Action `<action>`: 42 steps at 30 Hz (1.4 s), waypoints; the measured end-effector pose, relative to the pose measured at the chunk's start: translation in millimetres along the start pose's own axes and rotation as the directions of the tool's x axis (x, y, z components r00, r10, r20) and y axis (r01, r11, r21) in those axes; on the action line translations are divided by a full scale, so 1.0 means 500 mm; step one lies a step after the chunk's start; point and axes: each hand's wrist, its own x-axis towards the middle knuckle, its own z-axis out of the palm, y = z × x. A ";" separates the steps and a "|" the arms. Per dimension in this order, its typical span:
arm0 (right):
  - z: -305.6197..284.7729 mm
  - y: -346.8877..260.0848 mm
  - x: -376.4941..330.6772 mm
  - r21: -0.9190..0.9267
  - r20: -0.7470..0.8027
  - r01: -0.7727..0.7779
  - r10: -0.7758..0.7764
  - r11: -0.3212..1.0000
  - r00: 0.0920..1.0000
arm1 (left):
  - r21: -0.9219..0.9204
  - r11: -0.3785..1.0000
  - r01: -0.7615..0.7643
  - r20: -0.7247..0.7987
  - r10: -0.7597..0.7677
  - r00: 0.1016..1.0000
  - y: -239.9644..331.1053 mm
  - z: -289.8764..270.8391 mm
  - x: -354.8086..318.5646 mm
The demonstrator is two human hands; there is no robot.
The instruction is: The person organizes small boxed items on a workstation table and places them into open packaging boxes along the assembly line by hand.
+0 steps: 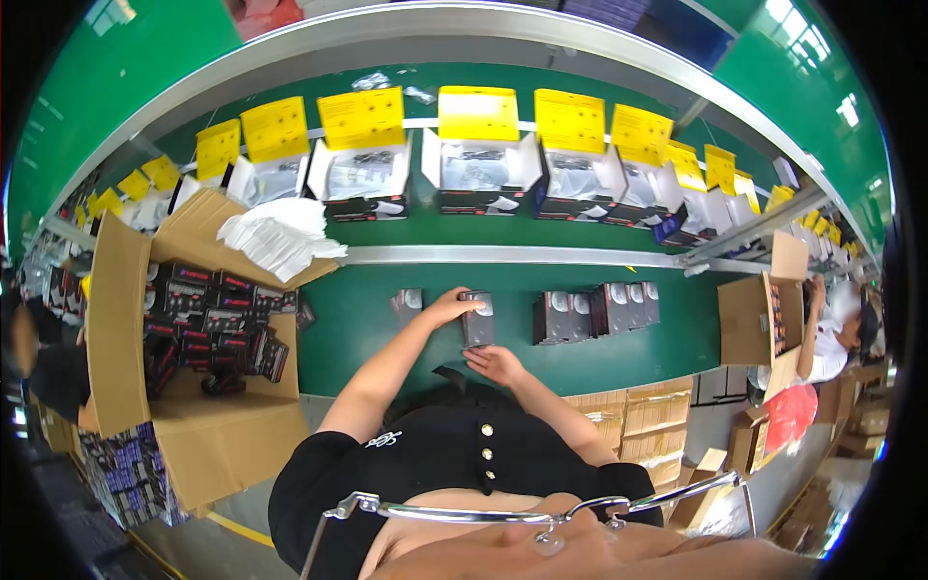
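A big carton (pixel 208 425) stands open at the person's left, packed with dark boxes (pixel 208 319). Across the green tabletop (pixel 367 338), a row of open white boxes (pixel 474 174) with yellow cards (pixel 478 113) runs along the belt (pixel 464 232). A stack of white sheets (pixel 280 237) lies on the carton's flap. More dark packs (pixel 594 311) stand at right. The left hand (pixel 448 307) has its grip clenched on a dark pack (pixel 477 319) from above; the right hand (pixel 495 363) touches its lower end, fingers loose.
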 end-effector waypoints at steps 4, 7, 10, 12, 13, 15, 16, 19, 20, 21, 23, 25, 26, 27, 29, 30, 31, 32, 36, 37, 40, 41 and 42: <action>0.066 0.027 0.040 -0.142 0.087 -0.109 0.122 0.984 0.989 | 0.465 0.884 -0.046 -0.132 0.120 0.984 -0.005 -0.108 -0.054; 0.078 -0.004 0.055 -0.268 0.108 -0.104 0.137 0.958 0.985 | 0.643 0.747 -0.169 -0.203 0.379 0.903 0.037 -0.123 -0.092; 0.121 -0.051 0.026 -0.813 -0.245 -0.210 0.007 0.543 0.969 | 0.615 0.727 -0.306 -0.305 0.576 0.758 0.038 -0.097 -0.117; 0.172 -0.044 -0.048 -0.975 -0.037 0.057 -0.407 0.216 0.912 | 0.611 0.733 -0.299 -0.485 0.645 0.591 0.022 -0.084 -0.132; 0.208 -0.042 -0.088 -0.959 0.281 0.178 -0.658 -0.220 0.699 | 0.613 0.742 -0.271 -0.595 0.660 0.458 0.001 -0.088 -0.144; 0.285 -0.029 -0.117 -0.726 0.662 0.325 -0.490 -0.605 0.567 | 0.568 0.812 -0.135 -0.725 0.571 0.385 -0.091 -0.147 -0.170; 0.302 -0.022 -0.104 -0.619 0.743 0.364 -0.369 -0.696 0.558 | 0.550 0.827 0.115 -0.803 0.486 0.346 -0.129 -0.162 -0.170; 0.288 -0.017 -0.062 -0.453 0.786 0.346 -0.184 -0.822 0.590 | 0.505 0.840 0.199 -0.724 0.286 0.628 -0.150 -0.169 -0.168; 0.270 -0.015 -0.045 -0.432 0.779 0.291 -0.191 -0.854 0.597 | 0.549 0.816 0.182 -0.678 0.307 0.667 -0.150 -0.163 -0.160; 0.255 -0.014 -0.026 -0.407 0.775 0.240 -0.194 -0.881 0.602 | 0.590 0.790 0.167 -0.635 0.325 0.701 -0.152 -0.155 -0.154; 0.244 -0.033 -0.023 -0.404 0.769 0.216 -0.202 -0.889 0.606 | 0.694 0.704 0.154 -0.571 0.407 0.713 -0.145 -0.135 -0.158; 0.246 -0.041 -0.016 -0.313 0.843 0.268 -0.137 -0.911 0.520 | 0.789 0.610 0.074 -0.463 0.511 0.724 -0.157 -0.135 -0.175; 0.269 -0.049 -0.025 -0.313 0.846 0.267 -0.140 -0.911 0.515 | 0.793 0.605 0.074 -0.461 0.516 0.722 -0.164 -0.139 -0.185; 0.293 -0.063 -0.036 -0.324 0.861 0.382 -0.103 -0.865 0.497 | 0.834 0.550 0.040 -0.401 0.555 0.729 -0.170 -0.142 -0.194; 0.322 -0.109 -0.053 -0.312 0.886 0.507 -0.053 -0.803 0.461 | 0.899 0.437 -0.009 -0.293 0.618 0.730 -0.188 -0.129 -0.209; 0.323 -0.145 -0.056 -0.366 0.903 0.525 -0.156 -0.768 0.401 | 0.882 0.471 -0.021 -0.310 0.614 0.726 -0.198 -0.104 -0.204; 0.318 -0.188 -0.056 -0.418 0.902 0.545 -0.262 -0.727 0.342 | 0.882 0.470 -0.043 -0.294 0.618 0.729 -0.198 -0.072 -0.195; 0.328 -0.228 -0.055 -0.507 0.861 0.510 -0.383 -0.695 0.334 | 0.882 0.465 -0.076 -0.268 0.627 0.731 -0.196 -0.048 -0.192; 0.455 -0.403 -0.011 -0.636 0.743 0.541 -0.626 -0.551 0.236 | 0.896 0.441 -0.048 -0.236 0.565 0.791 -0.160 -0.005 -0.194; 0.480 -0.439 0.011 -0.659 0.729 0.523 -0.631 -0.541 0.266 | 0.899 0.437 -0.044 -0.237 0.568 0.788 -0.152 0.000 -0.201; 0.567 -0.504 0.085 -0.545 0.830 0.547 -0.502 -0.636 0.243 | 0.903 0.427 -0.047 -0.240 0.590 0.771 -0.145 0.004 -0.206; 0.570 -0.520 0.120 -0.503 0.862 0.493 -0.450 -0.710 0.232 | 0.905 0.424 -0.046 -0.240 0.595 0.767 -0.143 0.002 -0.200; 0.562 -0.540 0.159 -0.525 0.842 0.395 -0.394 -0.753 0.368 | 0.913 0.405 -0.052 -0.218 0.591 0.777 -0.139 0.001 -0.196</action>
